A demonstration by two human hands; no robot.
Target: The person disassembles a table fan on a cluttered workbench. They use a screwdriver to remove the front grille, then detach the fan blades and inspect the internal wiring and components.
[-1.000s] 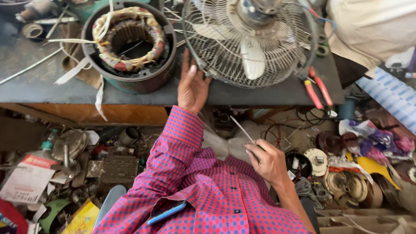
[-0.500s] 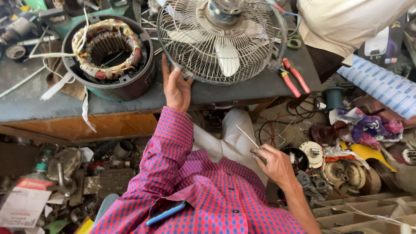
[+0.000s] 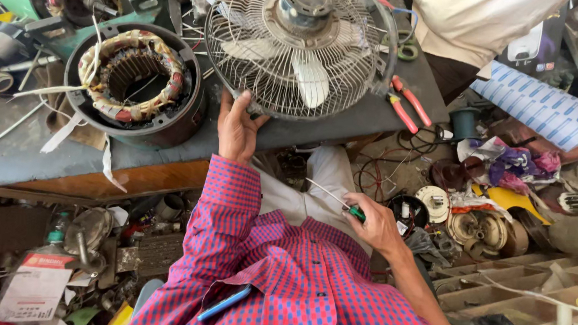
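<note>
Upper centre of the frame, a wire-caged fan (image 3: 300,49) lies on the grey counter (image 3: 343,122). Just below it, the left hand (image 3: 237,129) rests spread open against the cage's lower rim. Lower right of centre, the right hand (image 3: 378,223) is closed around a green-handled screwdriver (image 3: 333,200). Upper left sits a motor stator (image 3: 137,78).

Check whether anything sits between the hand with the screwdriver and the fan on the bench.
Nothing visible blocks it. The right hand holds the screwdriver over the lap, below the bench edge; the left hand already touches the fan guard.
</note>
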